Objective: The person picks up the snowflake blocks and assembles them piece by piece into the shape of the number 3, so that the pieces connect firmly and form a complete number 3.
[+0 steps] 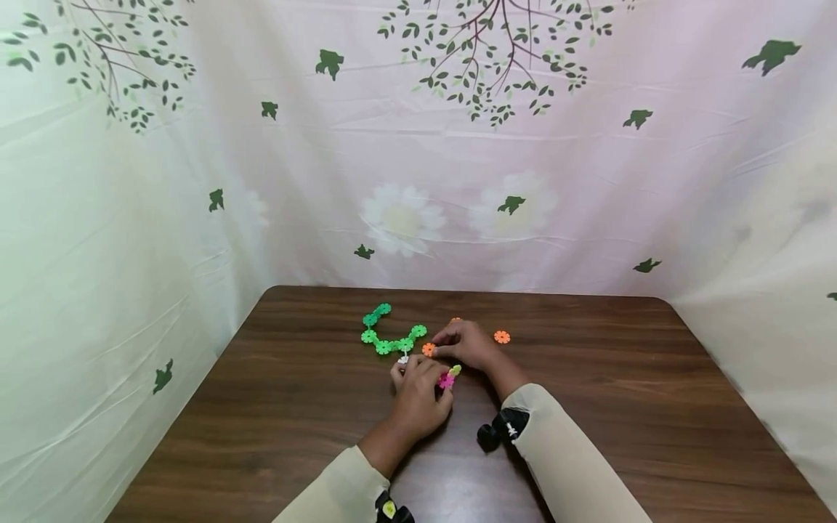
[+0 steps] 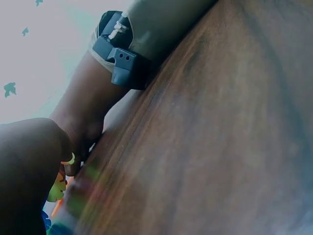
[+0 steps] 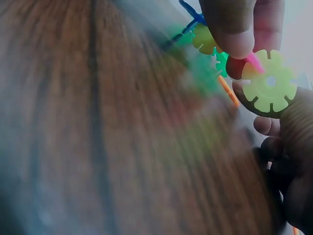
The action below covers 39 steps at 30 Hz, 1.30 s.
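Observation:
My left hand (image 1: 421,396) is over the middle of the table, pinching a pink flower disc (image 1: 447,380) between thumb and fingers. A yellow flower disc (image 3: 269,83) is joined to the pink one. Just beyond those fingers, a white disc (image 1: 403,359) touches a curved chain of green flower discs (image 1: 383,348). My right hand (image 1: 471,345) reaches in from the right, thumb and index finger pinching the edge of an orange flower disc (image 1: 428,349) near the chain's right end. A blue disc (image 3: 194,18) shows by the fingers in the right wrist view; the left hand's palm is hidden.
One loose orange disc (image 1: 501,337) lies right of my right hand, and another orange disc (image 1: 455,319) is mostly hidden behind it. The brown wooden table (image 1: 261,436) meets a printed cloth (image 1: 294,218) hanging at the back and sides.

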Each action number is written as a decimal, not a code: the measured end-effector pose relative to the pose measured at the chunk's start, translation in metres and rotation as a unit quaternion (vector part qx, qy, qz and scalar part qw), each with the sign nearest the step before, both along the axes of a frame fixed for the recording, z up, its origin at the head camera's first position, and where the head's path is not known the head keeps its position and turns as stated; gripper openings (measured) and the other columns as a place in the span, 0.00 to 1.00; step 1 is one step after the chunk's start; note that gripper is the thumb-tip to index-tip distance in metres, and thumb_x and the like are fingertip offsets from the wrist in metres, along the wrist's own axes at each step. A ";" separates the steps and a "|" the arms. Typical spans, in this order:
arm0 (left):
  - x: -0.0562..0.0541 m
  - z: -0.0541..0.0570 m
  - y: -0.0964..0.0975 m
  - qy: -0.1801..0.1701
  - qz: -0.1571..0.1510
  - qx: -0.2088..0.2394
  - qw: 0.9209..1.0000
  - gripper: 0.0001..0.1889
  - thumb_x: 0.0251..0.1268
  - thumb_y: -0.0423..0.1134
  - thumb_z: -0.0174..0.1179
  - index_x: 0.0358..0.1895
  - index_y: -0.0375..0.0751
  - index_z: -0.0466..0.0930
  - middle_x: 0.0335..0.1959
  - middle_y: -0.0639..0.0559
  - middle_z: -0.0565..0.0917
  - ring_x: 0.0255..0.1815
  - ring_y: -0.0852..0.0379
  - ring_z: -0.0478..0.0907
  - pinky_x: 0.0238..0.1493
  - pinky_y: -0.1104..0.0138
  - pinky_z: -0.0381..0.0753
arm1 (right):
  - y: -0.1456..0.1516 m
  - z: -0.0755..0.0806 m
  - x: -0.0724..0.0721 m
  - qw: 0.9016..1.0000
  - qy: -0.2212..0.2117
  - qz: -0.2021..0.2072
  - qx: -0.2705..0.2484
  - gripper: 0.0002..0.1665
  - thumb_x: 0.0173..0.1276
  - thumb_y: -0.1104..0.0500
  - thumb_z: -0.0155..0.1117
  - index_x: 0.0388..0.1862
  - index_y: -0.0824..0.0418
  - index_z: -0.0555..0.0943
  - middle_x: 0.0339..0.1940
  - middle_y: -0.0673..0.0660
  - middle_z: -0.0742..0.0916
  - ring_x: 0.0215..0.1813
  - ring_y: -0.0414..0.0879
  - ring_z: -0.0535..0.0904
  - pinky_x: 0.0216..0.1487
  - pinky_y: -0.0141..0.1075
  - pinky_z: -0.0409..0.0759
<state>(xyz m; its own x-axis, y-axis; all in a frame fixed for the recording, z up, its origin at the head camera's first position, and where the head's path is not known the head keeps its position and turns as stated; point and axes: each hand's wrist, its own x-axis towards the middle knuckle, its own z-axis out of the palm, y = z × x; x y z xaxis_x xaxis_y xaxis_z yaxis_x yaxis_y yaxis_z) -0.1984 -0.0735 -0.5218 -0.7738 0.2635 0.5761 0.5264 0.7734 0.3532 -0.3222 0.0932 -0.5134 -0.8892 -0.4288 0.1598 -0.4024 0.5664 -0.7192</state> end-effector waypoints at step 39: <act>-0.002 0.000 0.005 -0.027 0.018 0.009 0.999 0.11 0.68 0.41 0.76 0.50 0.45 0.90 0.47 0.51 0.90 0.60 0.45 0.77 0.61 0.40 0.61 | 0.045 -0.003 0.045 0.981 -0.109 0.000 -0.157 0.20 0.86 0.61 0.62 0.70 0.68 0.81 0.38 0.57 0.85 0.29 0.42 0.76 0.34 0.34 0.78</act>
<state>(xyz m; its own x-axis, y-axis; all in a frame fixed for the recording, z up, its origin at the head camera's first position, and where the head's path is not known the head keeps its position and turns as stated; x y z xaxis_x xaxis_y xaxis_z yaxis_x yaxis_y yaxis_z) -0.2008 -0.0682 -0.5220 -0.8123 0.2245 0.5383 0.4783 0.7846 0.3946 -0.2772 0.1380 -0.5168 -0.9172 -0.3883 0.0892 -0.2184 0.3027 -0.9277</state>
